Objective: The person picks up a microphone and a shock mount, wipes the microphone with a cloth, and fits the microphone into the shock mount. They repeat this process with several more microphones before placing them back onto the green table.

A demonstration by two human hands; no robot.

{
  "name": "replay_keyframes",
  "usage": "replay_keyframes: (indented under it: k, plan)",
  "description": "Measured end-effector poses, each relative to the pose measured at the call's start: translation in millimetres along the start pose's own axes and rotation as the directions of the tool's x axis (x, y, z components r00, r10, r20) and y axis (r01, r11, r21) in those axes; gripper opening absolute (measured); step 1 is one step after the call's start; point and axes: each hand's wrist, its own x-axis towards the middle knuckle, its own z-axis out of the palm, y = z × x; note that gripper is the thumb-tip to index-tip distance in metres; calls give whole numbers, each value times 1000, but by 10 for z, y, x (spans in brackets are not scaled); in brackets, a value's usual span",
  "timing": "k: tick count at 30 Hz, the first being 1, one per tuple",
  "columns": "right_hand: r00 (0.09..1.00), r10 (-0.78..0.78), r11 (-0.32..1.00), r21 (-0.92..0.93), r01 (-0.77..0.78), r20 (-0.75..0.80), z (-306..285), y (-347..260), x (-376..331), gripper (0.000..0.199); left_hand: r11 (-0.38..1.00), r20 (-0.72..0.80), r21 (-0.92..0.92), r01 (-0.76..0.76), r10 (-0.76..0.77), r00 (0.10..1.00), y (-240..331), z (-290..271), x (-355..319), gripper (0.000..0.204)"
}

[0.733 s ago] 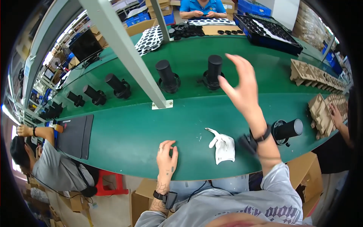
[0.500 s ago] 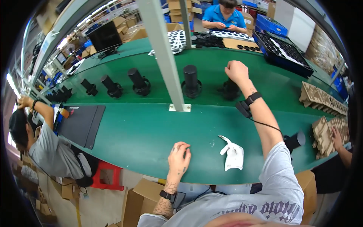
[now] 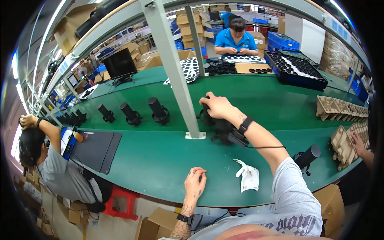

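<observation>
My right hand (image 3: 219, 107) reaches across the bench beside the grey post, its fingers closed round the top of a black cylinder with a wider ringed base (image 3: 205, 117). The hand partly covers this piece. A second black cylinder piece (image 3: 224, 129) stands beneath my right wrist, mostly hidden by the wrist and its strapped device. Near the front edge, my left hand (image 3: 195, 183) rests empty on the green bench top, fingers loosely bent and thumb apart. A white glove (image 3: 249, 177) lies to its right. Another black cylinder piece (image 3: 307, 157) leans beside my right elbow.
Several similar black pieces (image 3: 159, 111) line the bench left of the grey post (image 3: 173, 68). A dark mat (image 3: 96, 150) lies at left near a seated person (image 3: 68, 168). Moulded cardboard trays (image 3: 345, 146) stand at right, with another person's hand (image 3: 359, 145). Someone in blue works opposite.
My right hand has moved left from one black piece to the one beside the post. The first piece now stands nearer me. The view has shifted; my left hand stays near the front edge.
</observation>
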Motion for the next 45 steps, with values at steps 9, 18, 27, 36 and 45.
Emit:
replay_keyframes:
  k: [9,18,27,36,45]
  plan:
    - [917,258,532,837,127,-304,-903,-159,-2001,34,749,146,-557,359,-338,930,435,-344,46,47]
    - [824,537,-287,880,379,-180,-211,-279,-3196,46,899,273,-430,-78,212,939,1768,-552,405,70]
    - [814,581,-389,884,260,16,-120,-325,-3303,58,930,165,-317,-187,248,955,1820,-480,148,73]
    - [822,563,-451,864,225,80,-99,-326,-3349,71,877,182,-248,-411,459,869,1907,-494,199,68]
    - [829,544,-540,809,230,128,-113,-309,-3326,83,802,185,-237,-549,592,785,1841,-406,223,46]
